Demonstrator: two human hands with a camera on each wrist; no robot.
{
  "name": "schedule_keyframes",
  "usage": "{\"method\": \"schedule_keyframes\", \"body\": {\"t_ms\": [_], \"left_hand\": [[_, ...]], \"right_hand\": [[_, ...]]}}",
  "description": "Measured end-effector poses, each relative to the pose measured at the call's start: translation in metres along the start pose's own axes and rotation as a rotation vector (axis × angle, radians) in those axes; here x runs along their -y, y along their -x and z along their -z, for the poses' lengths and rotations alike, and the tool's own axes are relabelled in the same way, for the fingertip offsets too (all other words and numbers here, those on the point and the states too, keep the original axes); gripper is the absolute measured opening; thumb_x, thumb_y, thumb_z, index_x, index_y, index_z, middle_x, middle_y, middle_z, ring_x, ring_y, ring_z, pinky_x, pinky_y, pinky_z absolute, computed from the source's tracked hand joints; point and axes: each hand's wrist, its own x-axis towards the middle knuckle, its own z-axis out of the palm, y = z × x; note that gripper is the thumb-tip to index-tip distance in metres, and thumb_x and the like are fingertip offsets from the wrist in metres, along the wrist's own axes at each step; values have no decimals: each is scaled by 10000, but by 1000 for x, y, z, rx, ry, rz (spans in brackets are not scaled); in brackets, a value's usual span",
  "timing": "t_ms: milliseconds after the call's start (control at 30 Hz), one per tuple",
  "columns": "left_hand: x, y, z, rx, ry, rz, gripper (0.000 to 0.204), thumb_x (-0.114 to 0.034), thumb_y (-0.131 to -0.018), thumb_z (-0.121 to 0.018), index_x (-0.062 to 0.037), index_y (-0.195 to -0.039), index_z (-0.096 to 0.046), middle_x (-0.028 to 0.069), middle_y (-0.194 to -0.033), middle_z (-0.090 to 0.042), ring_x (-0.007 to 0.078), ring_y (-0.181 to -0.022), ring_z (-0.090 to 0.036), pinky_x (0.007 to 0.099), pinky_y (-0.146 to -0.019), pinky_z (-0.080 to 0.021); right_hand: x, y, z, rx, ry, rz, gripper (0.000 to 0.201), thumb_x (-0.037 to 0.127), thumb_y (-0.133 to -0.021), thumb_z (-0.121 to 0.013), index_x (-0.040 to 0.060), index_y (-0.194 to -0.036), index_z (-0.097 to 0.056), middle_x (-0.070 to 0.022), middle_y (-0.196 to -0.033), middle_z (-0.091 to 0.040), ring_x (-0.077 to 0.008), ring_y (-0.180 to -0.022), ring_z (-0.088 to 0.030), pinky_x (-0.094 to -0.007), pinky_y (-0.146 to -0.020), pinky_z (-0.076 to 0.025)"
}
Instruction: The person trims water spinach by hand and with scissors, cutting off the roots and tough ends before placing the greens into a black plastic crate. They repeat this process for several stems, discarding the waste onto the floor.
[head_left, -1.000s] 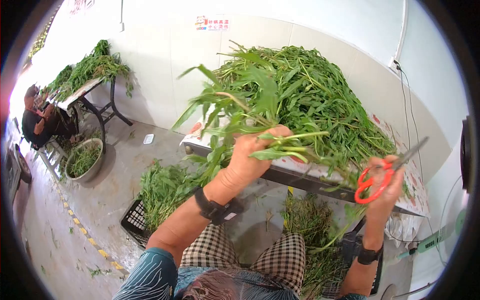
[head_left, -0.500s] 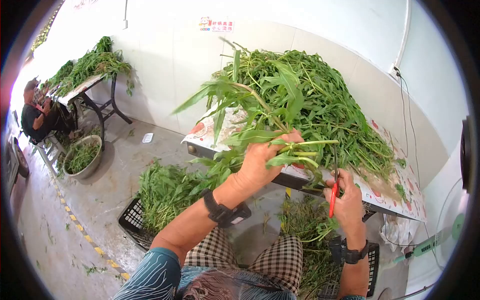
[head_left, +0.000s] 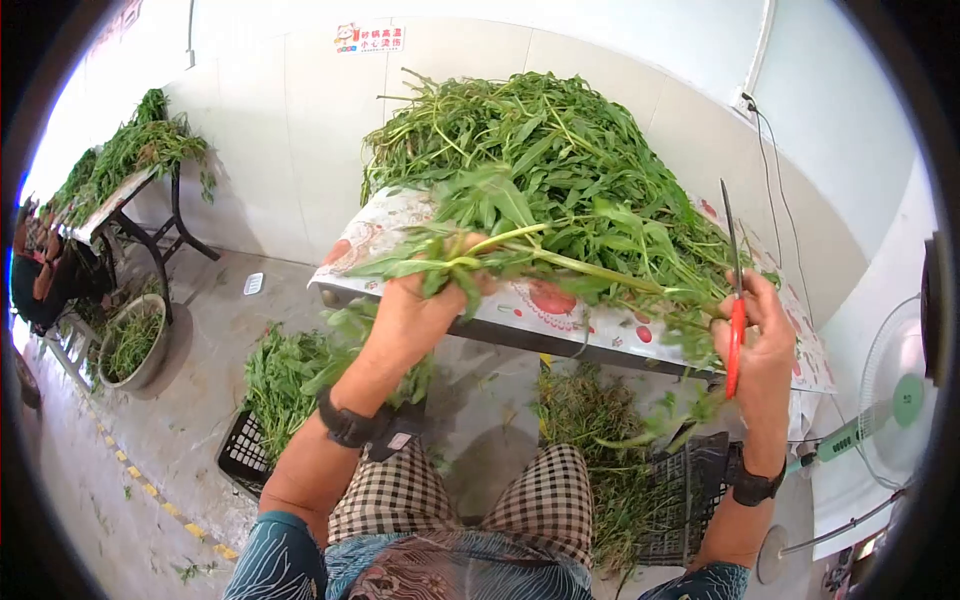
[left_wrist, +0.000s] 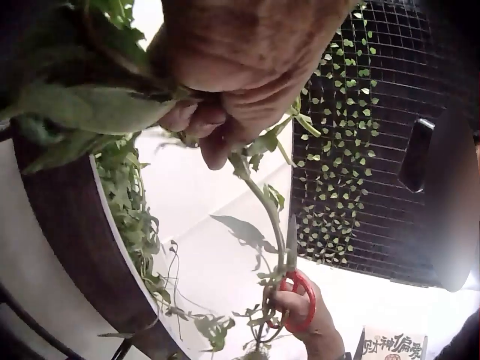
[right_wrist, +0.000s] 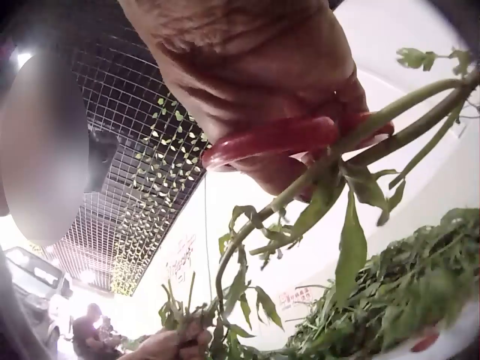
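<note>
My left hand (head_left: 430, 300) grips a small bunch of leafy green stems (left_wrist: 97, 109) over the table's front edge. One long stem (head_left: 600, 272) runs from it across to my right hand (head_left: 762, 335). Red-handled scissors (head_left: 736, 345) are held in that right hand, their blades pointing up. In the right wrist view the scissors' red handle loop (right_wrist: 274, 141) lies against the palm, with stems (right_wrist: 300, 184) passing right at the fingers. A big heap of leafy greens (head_left: 560, 150) covers the table behind both hands.
The table (head_left: 375, 215) wears a patterned cover. Below stand a black crate (head_left: 243, 450) of greens at left and another crate (head_left: 690, 480) beside stringy cuttings (head_left: 600, 430). A fan (head_left: 905, 395) stands at right. Far left, a person (head_left: 55, 275) sits near a basin (head_left: 150, 360).
My hands have moved apart, the left one leftward and the right one rightward. The scissors, upright near the stem ends before, have moved away, and a long stem now stretches between the hands.
</note>
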Motion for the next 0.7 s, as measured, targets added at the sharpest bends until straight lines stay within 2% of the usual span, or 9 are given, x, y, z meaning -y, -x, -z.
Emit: {"method": "schedule_keyframes", "body": {"t_ms": [133, 267, 300, 400, 433, 533, 567, 667, 700], "left_hand": [[-7, 2, 24, -132, -265, 2, 291, 14, -827, -558, -24, -1116, -565, 34, -924, -604, 112, -811, -580, 258, -750, -478], [-9, 0, 48, -363, 80, 149, 200, -152, -817, -635, -45, -971, -569, -31, -758, -546, 38, -592, -492, 175, -467, -356], [-11, -3, 54, -378, -6, 106, 171, -181, -816, -638, -48, -907, -581, -50, -685, -517, 10, -523, -417, 174, -410, -255], [-31, -9, 60, -358, -231, 173, 162, -194, -815, -638, -44, -854, -593, -58, -588, -463, 18, -502, -391, 180, -411, -245], [-31, -11, 60, -327, -263, 26, 150, -179, -818, -623, -38, -773, -604, -58, -534, -426, 35, -485, -367, 211, -420, -266], [-41, -16, 56, -318, -332, -3, 151, -161, -814, -620, -19, -762, -627, -43, -558, -465, 63, -495, -396, 242, -453, -324], [-43, -16, 57, -284, -499, -66, 120, -129, -804, -612, -24, -779, -664, -2, -631, -574, 116, -548, -508, 282, -526, -410], [-40, -9, 50, -110, -859, -158, 92, -107, -771, -629, -47, -817, -681, 50, -764, -655, 166, -663, -606, 288, -616, -477], [-42, -3, 45, 98, -976, -308, 69, -86, -747, -651, -66, -806, -681, 79, -839, -670, 206, -774, -640, 302, -701, -507]], "right_hand": [[-12, -13, 12, -118, 177, 113, 425, -14, -766, -594, 39, -1179, -509, -110, -956, -641, -153, -858, -619, -269, -744, -484], [-39, -30, 9, -247, 198, 168, 429, -27, -775, -597, 35, -1189, -504, -104, -989, -631, -147, -878, -614, -271, -763, -485], [-44, -35, 4, -235, 143, 167, 431, -29, -775, -602, 37, -1190, -505, -101, -991, -630, -146, -881, -614, -270, -767, -486], [-55, -49, -13, -210, 14, 175, 441, -31, -772, -620, 42, -1192, -505, -96, -995, -628, -145, -886, -613, -267, -780, -486], [-59, -53, -19, -208, -4, 185, 445, -30, -771, -626, 43, -1193, -505, -97, -994, -628, -146, -887, -614, -265, -784, -485], [-69, -63, -39, -246, -10, 222, 451, -24, -775, -633, 44, -1201, -500, -103, -985, -632, -152, -888, -619, -266, -784, -490], [-73, -66, -48, -253, -36, 207, 452, -24, -775, -633, 44, -1202, -499, -104, -983, -634, -152, -888, -620, -270, -783, -492], [-86, -70, -74, -259, -63, 166, 425, -12, -774, -632, 54, -1177, -516, -109, -978, -640, -171, -879, -629, -283, -772, -495], [-92, -71, -83, -237, -58, 144, 415, -9, -774, -629, 63, -1168, -521, -107, -971, -640, -180, -868, -630, -288, -763, -495]]}}
